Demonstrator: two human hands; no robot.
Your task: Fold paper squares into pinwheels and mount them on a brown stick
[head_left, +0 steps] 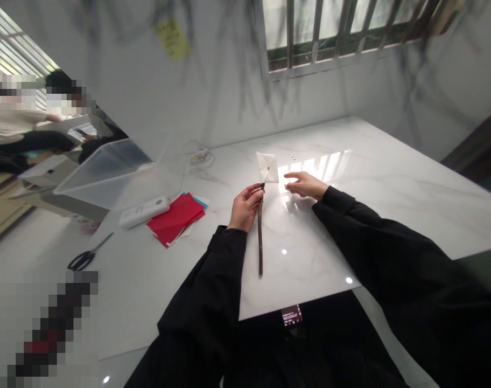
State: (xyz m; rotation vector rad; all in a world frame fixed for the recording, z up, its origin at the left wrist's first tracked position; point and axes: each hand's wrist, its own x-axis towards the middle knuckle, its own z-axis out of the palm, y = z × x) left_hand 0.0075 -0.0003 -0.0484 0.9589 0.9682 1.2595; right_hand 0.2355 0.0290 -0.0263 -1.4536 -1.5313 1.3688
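Observation:
My left hand (pixel 244 206) is closed around the upper part of a thin brown stick (pixel 260 237). The stick's lower end hangs down toward me over the white marble table (pixel 391 194). At the stick's top sits a folded white paper square (pixel 267 167), like a pinwheel. My right hand (pixel 306 185) hovers just right of the paper with its fingers pinched together near the paper's edge. What it pinches is too small to make out. Both arms wear black sleeves.
Red and blue paper sheets (pixel 176 216) lie left of my hands beside a white device (pixel 144 211). Black scissors (pixel 86 257) rest near the table's left edge. A clear plastic box (pixel 108 172) stands behind. Two small pins (pixel 293 157) lie farther back. People sit at far left.

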